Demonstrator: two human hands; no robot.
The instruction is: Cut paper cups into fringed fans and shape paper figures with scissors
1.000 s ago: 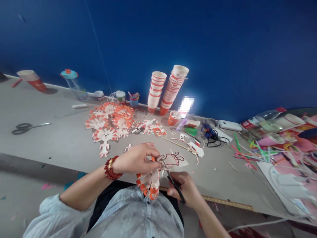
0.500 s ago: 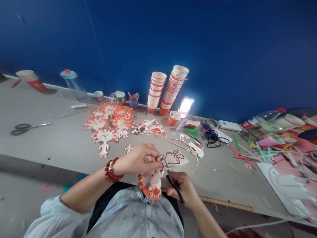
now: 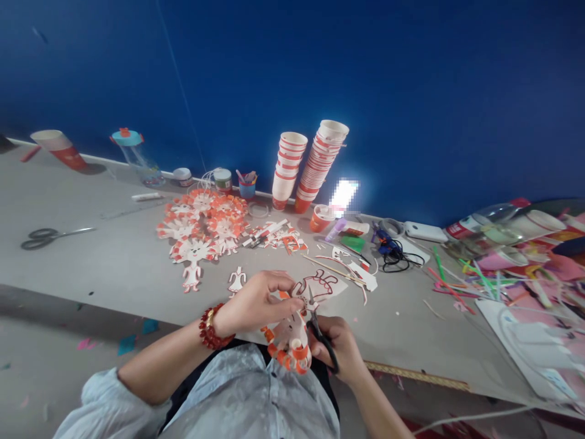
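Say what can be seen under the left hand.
Part of an orange-and-white paper craft with curled edges shows below the left hand. Whatever lies directly beneath its palm is covered.

Lane between loose scissors (image 3: 61, 233) and paper figures (image 3: 194, 250); cup stacks (image 3: 316, 175) bar rear, left grip (image 3: 260, 306) near edge.

Two hands (image 3: 259, 305) (image 3: 343, 346) are working. Held scissors (image 3: 319, 334) and loose scissors (image 3: 58, 233) are making two pairs. Two cup stacks (image 3: 286, 171) (image 3: 319, 164) are standing, and two jars (image 3: 183, 177) (image 3: 223, 179) are sitting near one blue-lidded bottle (image 3: 137, 153), one blue pot (image 3: 247, 187) and one white marker (image 3: 146, 197). One small paper figure (image 3: 237, 281) is lying apart; one orange-fringed paper face (image 3: 289, 332) is being held, while the piled faces (image 3: 195, 249) are overlapping too much for an exact count.
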